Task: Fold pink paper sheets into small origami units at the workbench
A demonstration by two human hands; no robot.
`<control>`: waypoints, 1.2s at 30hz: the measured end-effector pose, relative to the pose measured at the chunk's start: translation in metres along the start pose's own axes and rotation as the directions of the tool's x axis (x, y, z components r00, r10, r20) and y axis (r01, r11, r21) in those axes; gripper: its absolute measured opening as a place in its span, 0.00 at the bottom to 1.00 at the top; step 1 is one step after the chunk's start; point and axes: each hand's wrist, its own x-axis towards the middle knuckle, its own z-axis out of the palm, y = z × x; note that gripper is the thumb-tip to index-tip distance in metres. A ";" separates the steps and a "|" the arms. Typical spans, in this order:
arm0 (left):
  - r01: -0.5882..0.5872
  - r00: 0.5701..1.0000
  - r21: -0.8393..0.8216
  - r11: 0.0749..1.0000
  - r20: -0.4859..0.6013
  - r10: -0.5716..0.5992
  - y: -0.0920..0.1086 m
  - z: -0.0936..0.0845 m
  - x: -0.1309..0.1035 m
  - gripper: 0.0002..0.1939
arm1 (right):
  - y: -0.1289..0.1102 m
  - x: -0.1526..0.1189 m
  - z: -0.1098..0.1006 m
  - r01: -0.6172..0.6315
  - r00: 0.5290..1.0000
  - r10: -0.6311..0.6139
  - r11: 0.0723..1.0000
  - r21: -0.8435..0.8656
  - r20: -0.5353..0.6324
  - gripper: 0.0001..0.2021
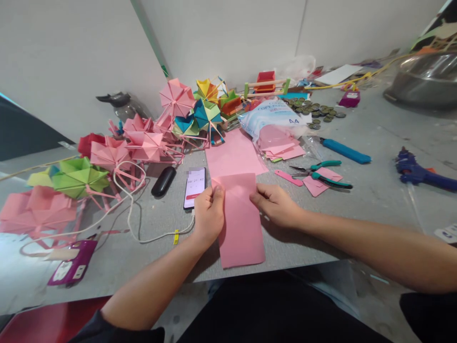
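Pink paper strip [243, 228], held over the near part of the gray table [374, 190]; left edge pinched by the left hand [208, 214], right edge by the right hand [276, 202]. Could crease askew or tear if pulled unevenly. With a leftward swing, possible snagging of the white cable [141, 242], dragging the phone [194, 186]. Behind, a plastic copy-paper bag [273, 113], apparently with pink sheets [273, 136] inside; also a red box [265, 82], contents unclear.

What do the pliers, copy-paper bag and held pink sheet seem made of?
Pliers: dark, slim tips, probably metal; smooth teal-and-black grips, plastic or rubber.
Copy-paper bag: glossy film, likely plastic, from wrinkles and highlights.
Pink sheet: probably paper; matte, thin, crisp-edged.
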 end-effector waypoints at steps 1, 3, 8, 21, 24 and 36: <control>0.002 1.000 -0.003 1.000 -0.011 -0.002 -0.001 0.000 0.001 0.25 | 0.000 0.000 0.000 0.008 1.000 -0.008 1.000 -0.001 0.019 0.25; 0.010 1.000 -0.024 1.000 -0.021 -0.011 -0.004 0.000 0.002 0.26 | 0.000 0.001 0.000 0.018 1.000 -0.017 0.999 -0.041 0.021 0.26; 0.068 0.996 -0.157 0.985 0.066 -0.058 -0.011 0.005 0.000 0.20 | 0.003 0.003 -0.002 0.042 0.993 -0.061 0.982 -0.187 -0.097 0.27; 0.049 0.999 -0.198 0.979 0.027 -0.045 -0.005 0.007 0.000 0.11 | 0.002 0.002 -0.001 0.053 0.995 -0.065 0.988 -0.146 -0.076 0.29; 0.102 0.991 -0.265 0.959 0.109 -0.075 -0.007 0.010 -0.003 0.13 | 0.004 0.004 -0.003 0.032 0.988 -0.056 0.986 -0.163 -0.144 0.29; -0.019 0.998 -0.201 0.979 0.054 0.031 -0.017 0.014 -0.007 0.22 | 0.001 0.007 -0.002 0.099 0.951 -0.088 0.995 0.023 -0.297 0.15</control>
